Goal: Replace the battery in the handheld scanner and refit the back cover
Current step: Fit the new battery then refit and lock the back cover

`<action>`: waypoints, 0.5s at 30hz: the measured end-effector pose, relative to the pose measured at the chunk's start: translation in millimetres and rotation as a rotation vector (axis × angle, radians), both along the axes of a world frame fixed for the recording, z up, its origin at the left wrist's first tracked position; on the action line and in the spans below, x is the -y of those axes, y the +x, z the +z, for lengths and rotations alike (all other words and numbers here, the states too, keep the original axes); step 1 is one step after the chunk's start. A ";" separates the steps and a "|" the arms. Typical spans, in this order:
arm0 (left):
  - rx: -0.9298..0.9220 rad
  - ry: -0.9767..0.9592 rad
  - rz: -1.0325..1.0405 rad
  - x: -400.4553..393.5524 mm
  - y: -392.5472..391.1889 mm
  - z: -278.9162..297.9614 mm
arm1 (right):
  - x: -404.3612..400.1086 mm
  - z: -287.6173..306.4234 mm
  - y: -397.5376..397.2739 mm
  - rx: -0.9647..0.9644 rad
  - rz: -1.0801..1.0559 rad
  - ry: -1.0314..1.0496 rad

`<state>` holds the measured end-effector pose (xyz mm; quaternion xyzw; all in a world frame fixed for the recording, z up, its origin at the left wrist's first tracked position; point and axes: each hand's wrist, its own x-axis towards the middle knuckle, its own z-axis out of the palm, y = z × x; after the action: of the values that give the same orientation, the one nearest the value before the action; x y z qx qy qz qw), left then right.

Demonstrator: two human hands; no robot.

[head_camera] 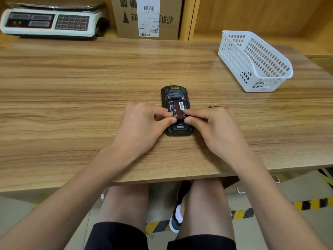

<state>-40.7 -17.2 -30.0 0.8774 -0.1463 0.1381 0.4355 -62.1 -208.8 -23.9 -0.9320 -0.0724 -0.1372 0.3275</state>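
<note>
**Battery seated between both hands, back cover off**

My left hand [144, 123] and right hand [212, 123] rest on the table [72, 105], close together, thumb and forefinger of each pinched on the near end of the battery [177, 110]. The battery, red and black label up, lies in the open back of the scanner [175, 112], its near end tilted slightly up. The scanner lies face down at mid-table, long axis running away from me. A dark object [216, 106] shows just beyond my right knuckles; I cannot tell what it is. Further right stands a white basket [254, 60]. At the rear, a weighing scale [48, 20] to the left and a cardboard box [147, 17] beside it
</note>
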 end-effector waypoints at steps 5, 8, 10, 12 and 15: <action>0.021 0.007 0.000 0.9 -0.7 0.4 | 0.3 4.1 -0.6 -0.020 0.014 -0.013; 0.026 0.012 0.005 1.0 -0.7 1.5 | -0.3 7.0 1.4 -0.038 0.035 -0.047; 0.024 0.037 -0.002 1.0 -0.4 2.4 | 0.0 8.0 3.8 -0.045 0.046 -0.082; 0.031 0.081 -0.020 0.8 -0.3 4.1 | 0.6 8.5 6.0 -0.054 0.056 -0.111; 0.060 0.167 -0.054 -0.4 -1.5 8.2 | 0.8 9.2 7.8 -0.064 0.067 -0.127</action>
<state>-42.2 -16.8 -21.8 0.9019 -0.1938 0.1398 0.3599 -54.3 -209.6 -14.8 -0.9519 -0.1018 -0.0913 0.2741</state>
